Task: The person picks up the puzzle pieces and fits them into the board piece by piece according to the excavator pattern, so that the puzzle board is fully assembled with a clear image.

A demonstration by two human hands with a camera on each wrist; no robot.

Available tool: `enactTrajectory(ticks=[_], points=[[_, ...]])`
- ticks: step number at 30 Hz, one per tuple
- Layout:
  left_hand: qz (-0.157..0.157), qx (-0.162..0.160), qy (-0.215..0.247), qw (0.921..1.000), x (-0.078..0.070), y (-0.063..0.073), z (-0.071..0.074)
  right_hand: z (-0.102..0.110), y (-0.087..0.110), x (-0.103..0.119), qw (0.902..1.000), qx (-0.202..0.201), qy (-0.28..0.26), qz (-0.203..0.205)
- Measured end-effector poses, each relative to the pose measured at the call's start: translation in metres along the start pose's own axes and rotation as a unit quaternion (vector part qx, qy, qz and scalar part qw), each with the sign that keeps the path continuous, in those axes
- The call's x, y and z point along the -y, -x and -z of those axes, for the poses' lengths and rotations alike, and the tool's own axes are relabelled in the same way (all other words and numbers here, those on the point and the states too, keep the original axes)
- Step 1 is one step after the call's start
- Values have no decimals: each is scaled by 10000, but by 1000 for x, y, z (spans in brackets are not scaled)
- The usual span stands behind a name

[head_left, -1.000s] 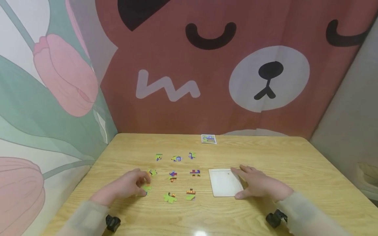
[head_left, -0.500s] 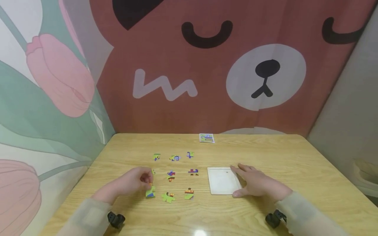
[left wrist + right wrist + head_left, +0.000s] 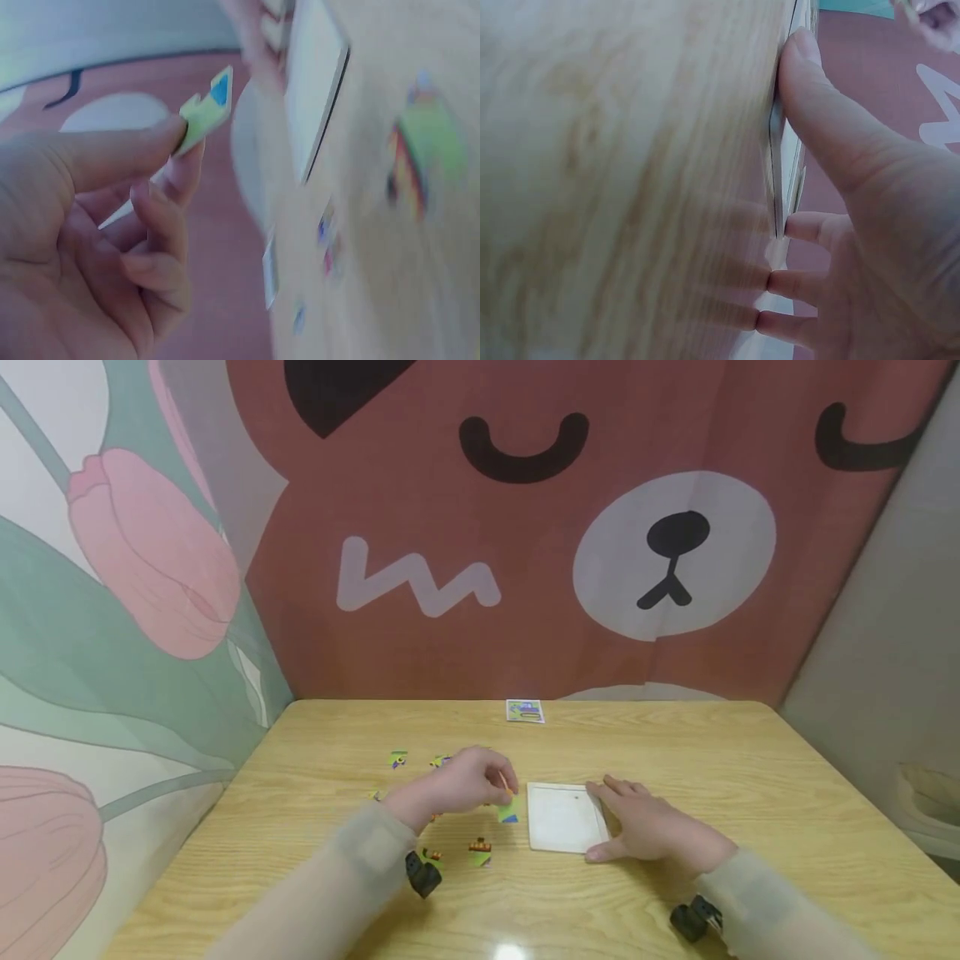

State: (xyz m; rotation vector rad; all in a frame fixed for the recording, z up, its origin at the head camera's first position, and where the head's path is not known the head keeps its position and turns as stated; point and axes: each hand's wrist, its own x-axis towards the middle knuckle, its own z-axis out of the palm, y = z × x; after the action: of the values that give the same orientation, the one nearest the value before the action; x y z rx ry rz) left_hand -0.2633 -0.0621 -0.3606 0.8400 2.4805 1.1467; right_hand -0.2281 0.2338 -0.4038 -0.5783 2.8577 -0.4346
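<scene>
Here, white tray on wood-grain table; bear-print backdrop behind.

Green piece near white tray

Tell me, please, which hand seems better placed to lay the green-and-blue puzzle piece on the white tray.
Probably the left hand: it pinches the green-and-blue piece beside the white tray, while the right hand rests at the tray's opposite edge.

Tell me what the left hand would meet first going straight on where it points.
Probably the flat white board, though the left hand may be high enough to pass over it; depth is unclear.
</scene>
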Motion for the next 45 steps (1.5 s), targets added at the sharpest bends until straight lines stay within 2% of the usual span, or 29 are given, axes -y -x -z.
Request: enactTrajectory(ticks=[5,8,12,17,21,27,33,36,41,45], points=[[101,-9,-130,9999,-1,-28,-32,-1,-1,3,10000,-49,32,33],[166,0,-324,9993,0,-35,-45,-2,-2,4,9999,-67,61,53],[179,61,-607,9980,3,-39,-53,-3,-4,5,9999,-62,11,80],[167,123,-821,9964,5,-41,-55,-5,-6,5,10000,-59,30,44],[150,309,-958,9948,4,-41,-54,-5,-6,5,9999,-78,72,21],[241,594,-1441,9875,-2,-37,-53,-6,-6,3,9999,-52,107,7],[153,646,-1747,9824,-4,-34,-56,-6,-6,2,9999,-48,113,-33],[140,650,-1758,9822,-4,-33,-58,-6,-6,1,9999,-55,83,-15],[439,658,-1619,9836,-7,-31,-60,-4,-4,-2,10000,32,-13,27],[664,625,-1773,9799,-12,-30,-61,2,-1,-5,9994,219,-276,7]])
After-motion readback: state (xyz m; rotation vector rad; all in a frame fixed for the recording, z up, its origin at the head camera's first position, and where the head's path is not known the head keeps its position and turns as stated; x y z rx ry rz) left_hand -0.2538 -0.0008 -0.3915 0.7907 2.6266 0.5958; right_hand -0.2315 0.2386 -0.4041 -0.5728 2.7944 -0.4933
